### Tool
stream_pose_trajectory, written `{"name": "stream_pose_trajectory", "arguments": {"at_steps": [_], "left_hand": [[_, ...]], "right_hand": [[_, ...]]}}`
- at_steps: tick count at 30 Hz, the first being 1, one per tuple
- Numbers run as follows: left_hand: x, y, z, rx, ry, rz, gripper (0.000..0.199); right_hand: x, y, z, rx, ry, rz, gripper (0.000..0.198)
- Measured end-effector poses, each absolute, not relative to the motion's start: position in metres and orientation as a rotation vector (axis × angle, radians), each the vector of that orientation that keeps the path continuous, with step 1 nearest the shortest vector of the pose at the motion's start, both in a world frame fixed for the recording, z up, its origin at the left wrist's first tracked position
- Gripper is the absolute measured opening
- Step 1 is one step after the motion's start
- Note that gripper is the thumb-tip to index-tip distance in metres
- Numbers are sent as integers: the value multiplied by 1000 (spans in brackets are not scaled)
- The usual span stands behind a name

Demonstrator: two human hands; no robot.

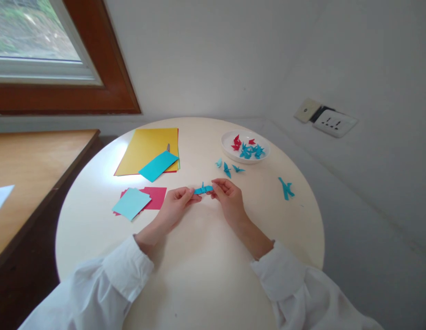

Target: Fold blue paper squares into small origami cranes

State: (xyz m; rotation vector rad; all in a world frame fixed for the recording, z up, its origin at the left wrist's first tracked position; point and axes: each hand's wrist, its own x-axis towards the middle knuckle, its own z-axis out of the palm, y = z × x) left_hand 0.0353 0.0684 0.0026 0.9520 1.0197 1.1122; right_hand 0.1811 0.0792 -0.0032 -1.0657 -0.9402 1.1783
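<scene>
Delicately poised over a round cream-white bench (199,266), a small bright-blue folded-paper figure (203,189) spans the gap between our left hand (180,200) and our right hand (229,198). We have each hand closed on one end of it in a pinch, thumb uppermost, with the narrow creased body bared between and a thin point rising near its middle. We judge the piece to be almost weightless, firm along its layered folds yet soft enough to crush or tear, its dry paper giving fair grip to light fingertips. We would take hold at the two ends, flat on the layers, leaving the raised point free of pressure. Our forearms, in loose white cloth sleeves (128,266), angle inward from the two lower corners; the left hand reaches in with its fingers partly beneath the paper, while the right curls its fingers inward behind the thumb. We cannot tell whether either hand rests on the surface. Beyond the right hand sit three small folded-paper birds in blue and pale aqua (227,170); just beside the left lies a pinkish-red paper sheet (158,197).
</scene>
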Motion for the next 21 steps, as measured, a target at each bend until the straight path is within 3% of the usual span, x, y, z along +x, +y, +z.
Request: {"name": "stream_pose_trajectory", "arguments": {"at_steps": [6, 16, 21], "left_hand": [[34, 70, 2, 921, 1044, 1152, 35], [35, 68, 8, 755, 1005, 1179, 39], [34, 69, 7, 700, 983, 1177, 40]], "right_hand": [[189, 85, -1, -1100, -922, 1119, 20], [252, 116, -11, -1340, -995, 621, 25], [265, 123, -23, -1439, -1019, 569, 22]]}}
